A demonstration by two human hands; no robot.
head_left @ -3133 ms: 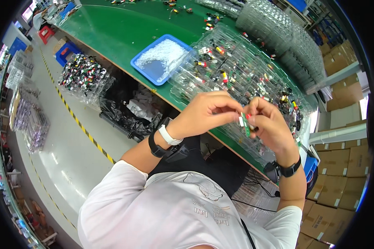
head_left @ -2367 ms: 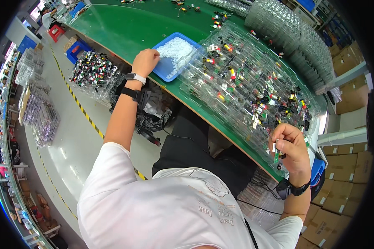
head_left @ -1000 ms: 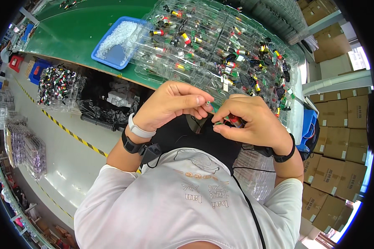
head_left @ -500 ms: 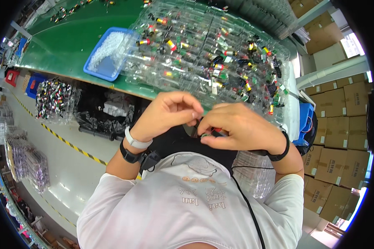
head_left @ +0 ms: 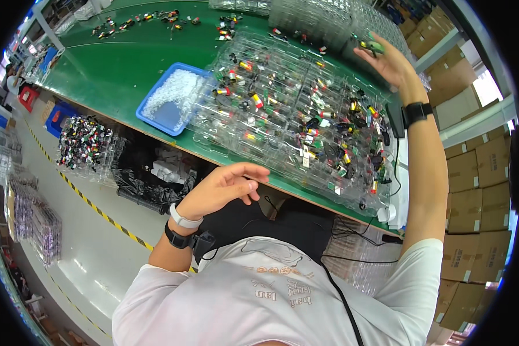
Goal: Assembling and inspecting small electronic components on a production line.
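My right hand [head_left: 391, 64] reaches out over the far right of the green table. At its fingertips is a small electronic assembly [head_left: 372, 47] with green, dark and yellow parts. My left hand [head_left: 226, 189] hovers in front of the table's near edge, palm inward, fingers loosely apart with nothing in them. Between and beyond the hands lie clear plastic blister trays [head_left: 259, 138], their pockets filled with several electronic assemblies. These have red-and-yellow cylinders [head_left: 257, 101], green boards and dark wires. How the right fingers grip their piece is partly hidden.
A blue bin [head_left: 173, 131] with white bits stands left of the trays. Loose assemblies [head_left: 177, 17] lie at the table's far side. Stacked clear trays [head_left: 320, 20] rise at the back. Cardboard boxes [head_left: 466, 202] line the right; a black-lined bin [head_left: 134, 167] sits below the table.
My right hand has gone from beside the left, in front of my body, up to the far right with a small assembly. The left hand has dropped slightly and its fingers have loosened.
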